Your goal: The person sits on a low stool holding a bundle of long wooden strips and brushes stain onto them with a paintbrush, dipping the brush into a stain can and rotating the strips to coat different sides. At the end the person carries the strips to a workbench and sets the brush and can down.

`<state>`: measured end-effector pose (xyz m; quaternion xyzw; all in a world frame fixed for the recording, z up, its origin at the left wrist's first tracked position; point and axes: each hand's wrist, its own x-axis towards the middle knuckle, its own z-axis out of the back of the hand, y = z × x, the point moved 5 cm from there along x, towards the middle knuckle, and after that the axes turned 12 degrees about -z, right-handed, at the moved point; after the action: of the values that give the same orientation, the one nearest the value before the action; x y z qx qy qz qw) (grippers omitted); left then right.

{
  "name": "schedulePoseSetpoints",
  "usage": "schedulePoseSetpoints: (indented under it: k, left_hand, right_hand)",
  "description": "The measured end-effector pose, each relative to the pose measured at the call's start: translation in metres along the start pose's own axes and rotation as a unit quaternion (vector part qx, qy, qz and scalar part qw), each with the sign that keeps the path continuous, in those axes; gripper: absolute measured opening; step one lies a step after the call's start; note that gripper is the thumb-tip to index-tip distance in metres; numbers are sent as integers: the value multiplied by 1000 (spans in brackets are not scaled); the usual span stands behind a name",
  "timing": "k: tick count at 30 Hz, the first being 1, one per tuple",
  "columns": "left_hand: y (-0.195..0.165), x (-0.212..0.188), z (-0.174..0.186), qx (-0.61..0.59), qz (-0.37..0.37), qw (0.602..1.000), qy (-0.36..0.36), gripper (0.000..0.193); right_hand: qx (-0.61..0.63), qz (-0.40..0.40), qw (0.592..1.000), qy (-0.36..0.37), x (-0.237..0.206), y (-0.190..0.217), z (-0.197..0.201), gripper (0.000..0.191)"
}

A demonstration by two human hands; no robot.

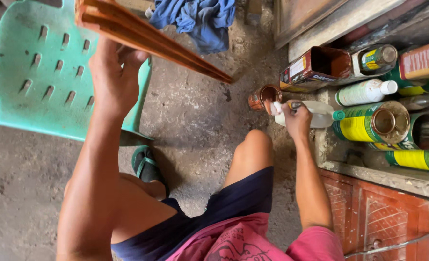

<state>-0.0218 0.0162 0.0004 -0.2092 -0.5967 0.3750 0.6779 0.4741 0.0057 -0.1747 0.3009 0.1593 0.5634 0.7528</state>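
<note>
Gripping a bundle of orange-brown wooden strips (146,36), the left hand (113,77) has its fingers clenched round their near end, so the strips run up and away over a green plastic chair (35,72). The right hand (296,121) is closed on a small brush (278,107), whose whitish tip sits at the rim of a small rusty tin (264,96) on the concrete floor (195,125). Just beyond those fingers lies a white plastic bottle (320,116) on its side. Farther right, a wooden ledge (393,176) carries green-and-yellow cans (369,123), another white bottle (364,92) and an open brown can (316,67). Above the strips lies a blue cloth (200,19).
</note>
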Motion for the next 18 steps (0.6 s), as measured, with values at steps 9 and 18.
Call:
schedulePoseSetpoints:
  k: [9, 18]
  left_hand:
    - [-8, 2, -6, 0, -18, 1000, 14, 29]
    - [-18, 3, 2, 42, 25, 999, 15, 37]
  right_hand:
    - [190, 161, 968, 31, -39, 157, 0, 21]
    - [107, 291, 950, 20, -44, 242, -2, 21]
